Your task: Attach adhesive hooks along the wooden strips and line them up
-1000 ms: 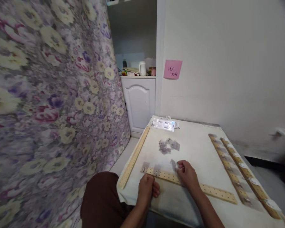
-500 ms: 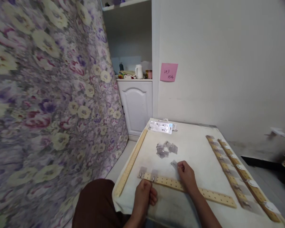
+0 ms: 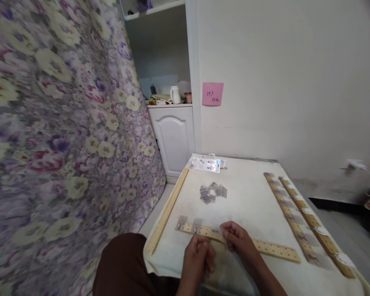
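A light wooden strip with rows of holes [image 3: 276, 250] lies across the near part of the table. Two small clear plastic squares with shiny metal bits sit on its left end, one of them a plastic square [image 3: 181, 222] at the very tip. My right hand [image 3: 239, 242] is over the strip's middle, its fingers pinched on a small clear plastic piece with a metal bit [image 3: 216, 231]. My left hand [image 3: 199, 255] is closed at the strip's near edge, just below the second square; whatever its curled fingers hold is hidden.
A loose pile of similar plastic pieces [image 3: 208, 195] lies mid-table. Another holed strip [image 3: 166, 216] runs along the left edge. Two strips carrying plastic pieces lie at right, including an outer strip [image 3: 325, 246] with white discs. Clear packaging [image 3: 205, 165] is at the back.
My right hand has moved left and nearer with the plastic piece, from beyond the strip to over it. My left hand has shifted slightly right. The whole view has swung a little.
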`<state>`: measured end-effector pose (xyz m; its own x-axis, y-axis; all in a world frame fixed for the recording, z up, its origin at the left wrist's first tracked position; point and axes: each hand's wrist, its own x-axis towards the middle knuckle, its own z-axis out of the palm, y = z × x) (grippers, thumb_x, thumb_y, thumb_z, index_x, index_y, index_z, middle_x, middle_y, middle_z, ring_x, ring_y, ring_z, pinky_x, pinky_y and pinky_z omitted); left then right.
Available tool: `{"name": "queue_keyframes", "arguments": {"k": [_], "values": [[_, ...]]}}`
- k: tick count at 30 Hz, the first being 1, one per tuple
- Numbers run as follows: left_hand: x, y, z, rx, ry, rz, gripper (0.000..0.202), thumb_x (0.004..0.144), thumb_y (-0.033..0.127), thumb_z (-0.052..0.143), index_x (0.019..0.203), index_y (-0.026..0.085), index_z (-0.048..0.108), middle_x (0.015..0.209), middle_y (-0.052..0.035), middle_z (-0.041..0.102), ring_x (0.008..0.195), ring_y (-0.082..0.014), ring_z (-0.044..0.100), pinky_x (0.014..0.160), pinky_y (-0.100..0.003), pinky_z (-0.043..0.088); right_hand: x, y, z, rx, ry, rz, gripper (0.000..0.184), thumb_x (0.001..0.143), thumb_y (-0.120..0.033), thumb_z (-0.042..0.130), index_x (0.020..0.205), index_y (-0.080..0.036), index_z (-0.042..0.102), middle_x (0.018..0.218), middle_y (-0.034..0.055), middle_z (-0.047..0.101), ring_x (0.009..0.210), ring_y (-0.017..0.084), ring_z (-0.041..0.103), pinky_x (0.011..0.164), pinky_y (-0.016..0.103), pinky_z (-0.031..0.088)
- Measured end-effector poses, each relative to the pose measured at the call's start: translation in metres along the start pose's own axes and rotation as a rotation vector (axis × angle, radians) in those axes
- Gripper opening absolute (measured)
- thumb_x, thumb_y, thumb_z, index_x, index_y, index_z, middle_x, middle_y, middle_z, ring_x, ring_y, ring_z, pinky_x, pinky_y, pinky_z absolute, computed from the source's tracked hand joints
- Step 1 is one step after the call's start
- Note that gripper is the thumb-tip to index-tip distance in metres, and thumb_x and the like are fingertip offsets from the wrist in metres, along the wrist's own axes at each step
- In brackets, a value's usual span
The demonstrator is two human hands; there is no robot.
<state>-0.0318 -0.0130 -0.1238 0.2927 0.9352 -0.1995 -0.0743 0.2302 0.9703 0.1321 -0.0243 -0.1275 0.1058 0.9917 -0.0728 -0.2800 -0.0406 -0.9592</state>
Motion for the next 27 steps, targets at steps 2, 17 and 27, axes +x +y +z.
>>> {"name": "queue_keyframes", "arguments": {"k": [2,17,27], "values": [[0.001,0.005,0.006,-0.006,0.007,0.005,0.030,0.074,0.047,0.054,0.081,0.019,0.047,0.059,0.0043,0.061,0.031,-0.0059,0.046,0.031,-0.017,0.029,-0.002,-0.001,0.001,-0.019,-0.044,0.008,0.024,0.072,-0.038,0.063,0.082,-0.018,0.058,0.052,-0.0085,0.043,0.040,0.004,0.032,0.041,0.019,0.023],[-0.006,0.003,0.013,-0.020,-0.062,-0.063,0.032,0.077,0.050,0.051,0.074,0.019,0.044,0.060,0.0027,0.063,0.035,-0.0071,0.051,0.033,-0.017,0.031,-0.002,0.002,-0.005,-0.355,-0.018,-0.116,0.011,0.072,-0.024,0.057,0.078,-0.016,0.061,0.069,0.0006,0.061,0.064,0.014,0.054,0.060,0.025,0.040],[-0.007,-0.002,0.016,-0.090,-0.002,-0.170,0.024,0.074,0.040,0.054,0.075,0.020,0.040,0.066,0.0005,0.067,0.039,-0.0073,0.055,0.034,-0.015,0.029,-0.003,0.005,-0.002,-0.364,0.039,-0.080,0.022,0.079,-0.038,0.050,0.085,-0.018,0.057,0.062,-0.0029,0.056,0.049,0.010,0.047,0.045,0.022,0.035]]}}
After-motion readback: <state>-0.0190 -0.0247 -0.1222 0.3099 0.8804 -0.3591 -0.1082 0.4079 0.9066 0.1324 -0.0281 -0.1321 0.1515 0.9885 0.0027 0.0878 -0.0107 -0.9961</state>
